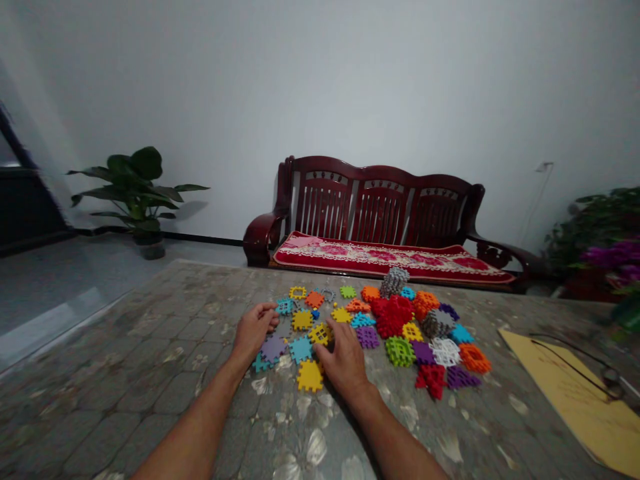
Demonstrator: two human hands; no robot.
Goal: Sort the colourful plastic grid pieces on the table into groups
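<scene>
My left hand (256, 328) rests at the left of a spread of notched plastic building tiles, fingers loosely curved and a little apart. Its fingertips are beside a light-blue window tile (285, 306); whether they touch it I cannot tell. Between the thumb and fingers of my right hand (344, 357) is a yellow window tile (319, 334), low over the table. Around the hands lie a plain yellow tile (302, 320), a light-blue tile (301, 349), a greyish-purple tile (273, 349) and, nearest me, another yellow tile (311, 376).
Red tiles (393, 315) are heaped to the right among several mixed colours, with a grey stack (395, 283) behind. Glasses (611, 377) lie on a yellow envelope-like sheet (565, 393) at the right. Beyond the patterned table (165, 387) stands a wooden bench (267, 230).
</scene>
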